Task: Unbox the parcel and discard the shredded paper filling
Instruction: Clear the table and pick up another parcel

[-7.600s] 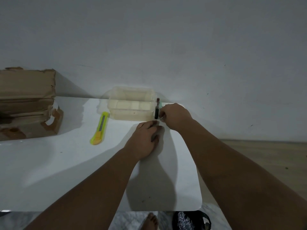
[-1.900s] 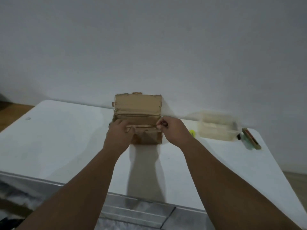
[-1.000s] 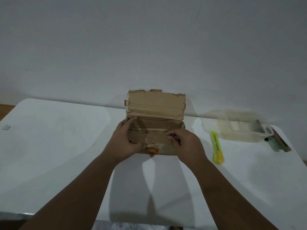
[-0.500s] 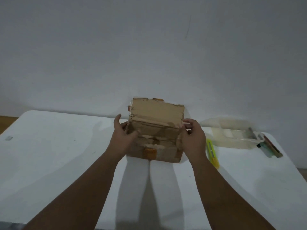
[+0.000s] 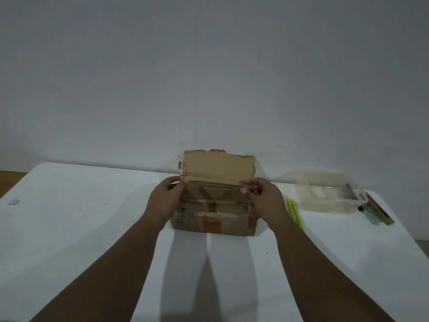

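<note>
A worn brown cardboard parcel with orange tape on its front stands on the white table, close to the wall. Its rear lid flap stands upright. My left hand grips the parcel's left end, fingers at the fold of the flap. My right hand grips the right end, thumb and fingers pinching the fold at the top edge. Inner cardboard flaps lie across the opening. No shredded paper is visible inside.
A yellow utility knife lies just right of my right hand. Farther right a clear plastic container stands, with a dark pen in it and a green-and-brown object beside it. The table's right edge is near these.
Over the earlier frames I left the container and turned to the parcel. In the last half second both hands slid up along the parcel's ends to the fold of the flap.
</note>
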